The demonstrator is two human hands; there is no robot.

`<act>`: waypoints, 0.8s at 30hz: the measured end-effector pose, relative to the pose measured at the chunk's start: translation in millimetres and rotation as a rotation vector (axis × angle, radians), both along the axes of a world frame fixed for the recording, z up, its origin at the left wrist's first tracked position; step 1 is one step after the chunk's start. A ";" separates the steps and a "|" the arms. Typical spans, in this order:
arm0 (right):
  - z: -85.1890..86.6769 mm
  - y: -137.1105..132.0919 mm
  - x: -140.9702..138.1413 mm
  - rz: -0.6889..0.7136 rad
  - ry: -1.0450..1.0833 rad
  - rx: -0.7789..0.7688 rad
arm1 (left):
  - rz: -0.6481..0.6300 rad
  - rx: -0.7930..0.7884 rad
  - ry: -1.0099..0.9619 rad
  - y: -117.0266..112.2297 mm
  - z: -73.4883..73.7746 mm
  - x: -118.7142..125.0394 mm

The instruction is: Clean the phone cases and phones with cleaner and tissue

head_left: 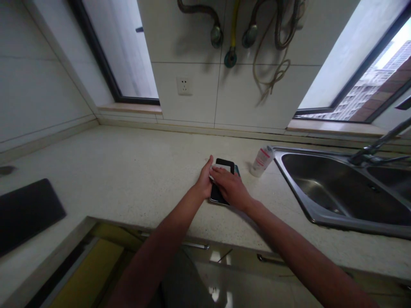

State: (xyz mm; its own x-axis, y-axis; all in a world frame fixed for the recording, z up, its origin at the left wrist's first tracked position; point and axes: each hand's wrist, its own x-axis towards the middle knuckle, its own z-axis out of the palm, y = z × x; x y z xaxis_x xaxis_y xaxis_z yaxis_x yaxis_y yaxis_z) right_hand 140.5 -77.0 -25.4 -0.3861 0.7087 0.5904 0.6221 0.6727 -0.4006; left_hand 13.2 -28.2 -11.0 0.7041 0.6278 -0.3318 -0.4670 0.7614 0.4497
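On the counter lies a flat black device (217, 195) with a thin silver edge, like a phone or small tablet. My left hand (203, 179) grips its left edge, thumb pointing away from me. Across its face rests my right hand (230, 185), fingers together over a small white piece (226, 167) that looks like a wipe or tissue. Most of the device and part of the white piece are hidden under the right hand. A teal item (236, 170) peeks out at the device's right side.
A clear plastic cup (262, 161) with red print leans beside the steel sink (308, 188), right of my hands. A faucet (369, 152) rises behind the sink. Far left on the counter (128, 179) is a dark flat panel (30, 214). Hoses and a socket (184, 86) are on the wall.
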 end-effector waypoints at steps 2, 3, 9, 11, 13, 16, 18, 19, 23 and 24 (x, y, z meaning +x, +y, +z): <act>-4.8 1.3 -2.7 0.053 -0.068 -0.018 | 0.011 -0.022 -0.016 1.0 0.4 0.2; -5.3 0.8 -3.2 0.078 -0.082 -0.022 | 0.031 -0.028 -0.019 2.3 0.5 -0.1; 8.7 -11.1 -1.9 0.293 -0.109 -0.009 | 0.182 0.044 0.004 18.3 -7.7 -7.8; 14.3 -14.5 -2.4 0.356 -0.113 -0.003 | 0.195 0.063 -0.032 24.5 -13.6 -12.4; 18.5 -16.3 -2.8 0.395 -0.120 -0.001 | 0.189 0.069 -0.070 29.0 -18.4 -16.3; 22.8 -16.0 -0.9 0.403 -0.116 -0.028 | 0.200 0.058 -0.093 30.7 -19.4 -19.1; 25.1 -14.3 2.8 0.382 -0.102 -0.052 | 0.222 0.035 -0.088 28.3 -15.1 -19.2; 26.2 -13.3 5.3 0.366 -0.095 -0.057 | 0.232 0.022 -0.080 26.4 -11.9 -19.0; 30.2 -10.2 15.9 0.285 -0.072 -0.066 | 0.286 0.021 -0.055 20.0 -0.4 -19.5; 31.0 -9.8 18.0 0.272 -0.061 -0.071 | 0.297 0.023 -0.050 19.7 0.7 -20.1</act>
